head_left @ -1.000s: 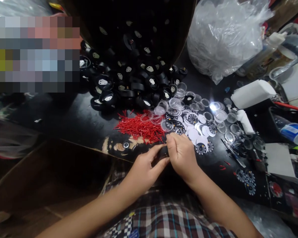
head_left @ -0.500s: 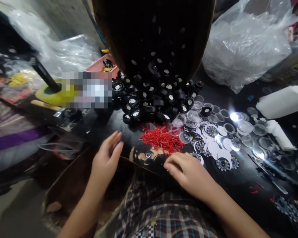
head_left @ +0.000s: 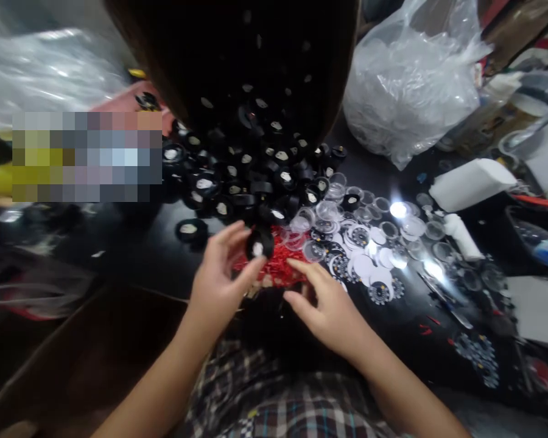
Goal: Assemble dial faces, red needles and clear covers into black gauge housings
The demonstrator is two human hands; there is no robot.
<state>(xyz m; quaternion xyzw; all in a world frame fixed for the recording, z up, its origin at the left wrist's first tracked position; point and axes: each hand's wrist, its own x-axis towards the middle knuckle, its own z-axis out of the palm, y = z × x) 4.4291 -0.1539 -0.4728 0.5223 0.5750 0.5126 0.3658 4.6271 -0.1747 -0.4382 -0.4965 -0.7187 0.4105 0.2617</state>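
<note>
A small black round case with a white patch (head_left: 259, 246) is between the thumb and fingers of my left hand (head_left: 217, 283), raised over the front of the work surface. Behind it lies a heap of thin red plastic pieces (head_left: 281, 261), partly hidden by the case and my hands. My right hand (head_left: 326, 301) hovers at the near right side of the heap, fingers apart and holding nothing that I can see. Many similar black cases (head_left: 256, 182) are piled behind the red heap. One black case (head_left: 192, 230) sits apart, left of my left fingers.
Clear round covers (head_left: 327, 212) and printed dial discs (head_left: 363, 264) spread to the right, with tweezers (head_left: 442, 298) beyond them. A white roll (head_left: 472, 185) and a stuffed clear plastic bag (head_left: 411, 91) stand farther back. A dark, wide container (head_left: 237, 55) rises behind the pile.
My left hand has moved from the table's front edge to the red heap and now has a black case. Another case lies left of the pile. My right hand's fingers have spread. The view has shifted right.
</note>
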